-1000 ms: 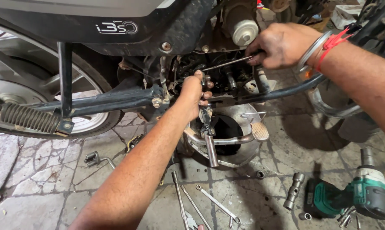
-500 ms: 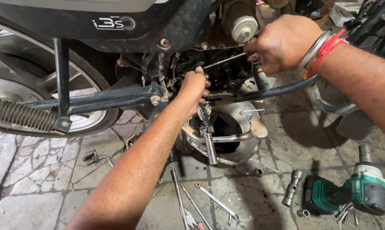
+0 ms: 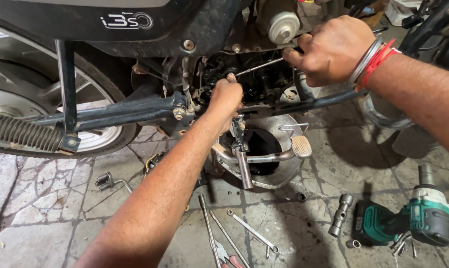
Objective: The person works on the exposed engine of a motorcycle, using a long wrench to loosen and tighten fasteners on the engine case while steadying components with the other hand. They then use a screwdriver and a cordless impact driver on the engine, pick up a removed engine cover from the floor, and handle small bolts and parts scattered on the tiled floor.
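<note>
A motorcycle stands over me with its black, oily engine (image 3: 264,82) opened on the side. My left hand (image 3: 226,97) reaches up into the engine opening, fingers closed on a small part inside that I cannot make out. My right hand (image 3: 331,49), with a metal bangle and red thread at the wrist, grips the handle of a long thin screwdriver (image 3: 260,66) whose shaft points left into the engine near my left fingers. A metal oil pan (image 3: 279,173) sits on the floor beneath the engine.
The rear wheel (image 3: 50,134), spring and black stand bar (image 3: 110,113) are at left. On the stone floor lie thin spanners (image 3: 251,231), a socket wrench (image 3: 107,181), a socket (image 3: 341,214) and a green impact driver (image 3: 413,218) at right. A brake pedal (image 3: 301,146) overhangs the pan.
The view has shifted slightly. My left hand has risen a little further into the engine. My right hand stays on the screwdriver handle.
</note>
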